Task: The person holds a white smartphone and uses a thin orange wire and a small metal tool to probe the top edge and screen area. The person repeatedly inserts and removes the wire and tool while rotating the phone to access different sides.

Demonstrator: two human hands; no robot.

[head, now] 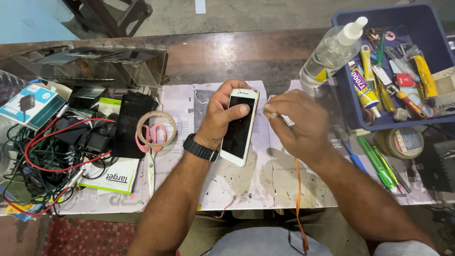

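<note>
White phone (240, 127) with dark, unlit screen, face up, tilted with top edge away and slightly right. Held off the paper-covered tabletop (265, 175) in left hand (220, 116), thumb pressed on the glass near the top. Small pale piece (271, 114), too small to identify, pinched in right hand (296, 121) just beside the phone's upper right corner.

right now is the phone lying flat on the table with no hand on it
No, the left hand holds the white phone up off the table, thumb across its dark screen.
</note>
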